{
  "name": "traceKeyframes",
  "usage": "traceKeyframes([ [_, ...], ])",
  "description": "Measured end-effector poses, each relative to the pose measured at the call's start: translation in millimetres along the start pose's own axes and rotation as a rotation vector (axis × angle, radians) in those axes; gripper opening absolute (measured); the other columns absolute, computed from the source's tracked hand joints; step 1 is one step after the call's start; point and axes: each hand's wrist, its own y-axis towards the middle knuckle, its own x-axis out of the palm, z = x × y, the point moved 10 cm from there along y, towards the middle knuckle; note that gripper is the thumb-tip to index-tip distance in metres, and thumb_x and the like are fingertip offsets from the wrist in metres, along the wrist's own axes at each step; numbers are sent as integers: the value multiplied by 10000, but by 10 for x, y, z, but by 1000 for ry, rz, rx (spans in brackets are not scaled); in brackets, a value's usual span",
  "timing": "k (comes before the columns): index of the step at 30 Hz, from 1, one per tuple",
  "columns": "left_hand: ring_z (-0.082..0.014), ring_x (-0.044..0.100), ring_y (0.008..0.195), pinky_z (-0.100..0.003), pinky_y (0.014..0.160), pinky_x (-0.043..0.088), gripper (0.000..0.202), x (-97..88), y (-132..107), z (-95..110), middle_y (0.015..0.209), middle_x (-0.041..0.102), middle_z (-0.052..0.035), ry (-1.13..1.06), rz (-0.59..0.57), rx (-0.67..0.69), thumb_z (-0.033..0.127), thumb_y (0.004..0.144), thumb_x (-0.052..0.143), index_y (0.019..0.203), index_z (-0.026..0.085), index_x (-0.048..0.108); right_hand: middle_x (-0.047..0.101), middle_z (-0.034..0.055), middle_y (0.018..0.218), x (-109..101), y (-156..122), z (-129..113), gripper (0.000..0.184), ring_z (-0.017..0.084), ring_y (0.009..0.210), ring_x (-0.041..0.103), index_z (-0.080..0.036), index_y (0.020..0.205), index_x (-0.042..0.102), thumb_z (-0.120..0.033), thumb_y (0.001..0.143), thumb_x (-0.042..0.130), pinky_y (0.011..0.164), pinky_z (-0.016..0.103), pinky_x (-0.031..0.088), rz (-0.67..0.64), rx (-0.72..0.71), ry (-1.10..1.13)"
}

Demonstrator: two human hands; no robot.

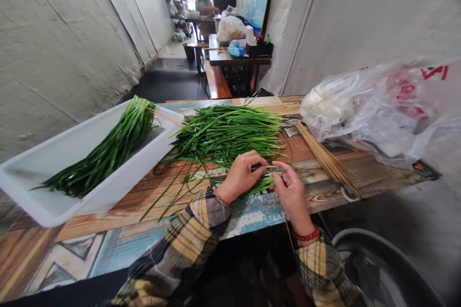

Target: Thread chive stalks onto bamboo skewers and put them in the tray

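Close to the table's front edge, my left hand (242, 175) is closed in a pinch on the ends of a few garlic chives (271, 167). Facing it, my right hand (293, 196) is closed around a thin bamboo skewer (287, 231), whose long end hangs below the palm past the table edge. The skewer's upper end is hidden by the fingers. Just beyond both hands spreads a loose pile of garlic chives (230, 132), pale ends to the right. Some stalks also lie under my hands. To the right rests a bunch of bamboo skewers (324, 158).
A white tray (108, 206) at the left holds skewered garlic chives (118, 148). A clear plastic bag (374, 110) lies at the right of the wood-patterned table (140, 232). Below it stands a grey bin (374, 237). A person (205, 2) sits at a far table.
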Motion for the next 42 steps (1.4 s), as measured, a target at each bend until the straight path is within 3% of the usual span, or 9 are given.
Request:
traceKeyframes([
  [14, -132, 571, 742, -239, 702, 433, 163, 88, -18, 64, 760, 628, -26, 75, -69, 59, 117, 812, 531, 752, 176, 671, 483, -74, 555, 5, -2, 35, 280, 106, 419, 504, -202, 1026, 542, -410, 840, 566, 401, 219, 394, 3, 3, 13],
  [20, -128, 577, 735, -234, 700, 438, 203, 162, -39, 126, 773, 637, -23, 73, -180, 105, 86, 785, 505, 803, 168, 690, 484, -77, 545, -15, 18, 100, 236, 96, 405, 492, -201, 935, 532, -422, 854, 550, 420, 216, 401, 9, -7, -30],
  [22, -130, 586, 749, -236, 712, 445, 211, 97, -16, 78, 784, 645, -28, 47, -148, 81, 85, 793, 496, 814, 160, 692, 486, -74, 537, -7, 18, 105, 239, 102, 412, 506, -202, 921, 527, -432, 859, 541, 411, 212, 390, -1, -1, -39],
  [26, -138, 598, 780, -248, 725, 454, 199, -154, 33, -153, 826, 661, -38, 70, 55, -56, 102, 820, 499, 867, 156, 684, 486, -73, 519, 12, 5, 91, 243, 101, 401, 509, -204, 870, 527, -447, 864, 529, 397, 205, 368, -20, 3, -79],
  [28, -138, 594, 776, -254, 724, 456, 192, -185, 44, -220, 840, 661, -37, 119, 83, -80, 110, 827, 506, 888, 160, 682, 475, -78, 512, 29, -3, 82, 240, 94, 383, 490, -205, 857, 528, -445, 862, 535, 395, 205, 360, -37, -6, -98],
  [34, -195, 525, 880, -329, 780, 410, 185, -42, 92, -135, 910, 645, -57, 520, -28, 26, 168, 857, 526, 922, 199, 696, 471, -74, 513, 32, -4, 92, 243, 105, 407, 508, -204, 870, 532, -448, 865, 531, 404, 208, 370, -33, -22, -113],
  [37, -217, 488, 889, -351, 738, 375, 195, -32, 102, -133, 912, 629, -67, 685, -47, 29, 190, 873, 507, 844, 205, 699, 500, -57, 561, 35, 2, 83, 247, 103, 431, 516, -201, 869, 540, -448, 865, 530, 415, 208, 383, -33, -43, -135],
  [42, -217, 469, 875, -361, 716, 350, 213, -59, 91, -123, 894, 612, -78, 760, -40, 45, 195, 874, 508, 719, 178, 652, 513, -51, 585, 38, 0, 83, 244, 101, 433, 516, -199, 876, 543, -443, 866, 527, 414, 207, 384, -34, -46, -137],
])
